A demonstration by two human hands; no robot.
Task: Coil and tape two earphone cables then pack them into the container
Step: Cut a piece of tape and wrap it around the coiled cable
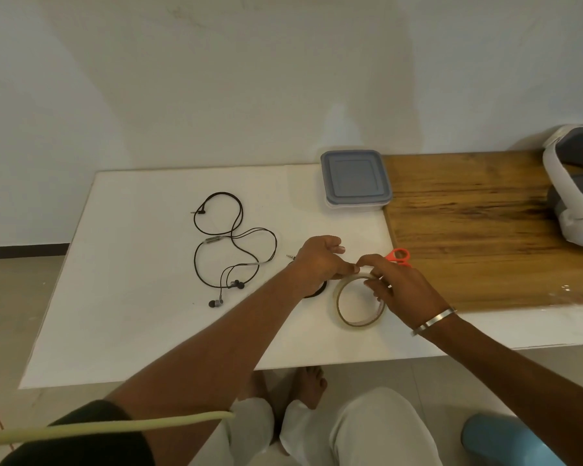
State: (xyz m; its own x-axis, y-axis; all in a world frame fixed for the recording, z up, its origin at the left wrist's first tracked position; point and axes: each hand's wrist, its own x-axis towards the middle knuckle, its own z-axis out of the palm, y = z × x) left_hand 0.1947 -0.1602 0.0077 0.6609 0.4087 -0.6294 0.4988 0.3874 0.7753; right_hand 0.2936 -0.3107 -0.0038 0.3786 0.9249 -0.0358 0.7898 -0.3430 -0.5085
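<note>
Together the two hands work at a clear roll of adhesive tape that stands tilted near the front of the white tabletop. The right hand curls its fingers over the roll's far rim and grips it, a silver bangle on the wrist. The left hand meets it at the top of the roll, thumb and forefinger pinched on the rim — whether a loose tape end is caught there is too small to tell. Under the left hand a black coiled earphone cable peeks out, its plug showing just left of the knuckles. Just behind the right hand lies the orange handle of a pair of scissors. Well to the left, a second black earphone cable sprawls uncoiled, its earbuds nearest the front edge. At the back sits a square plastic container with a grey-blue lid — lid on, beside a brown wooden board. A white and grey headset rests at the far right.
</note>
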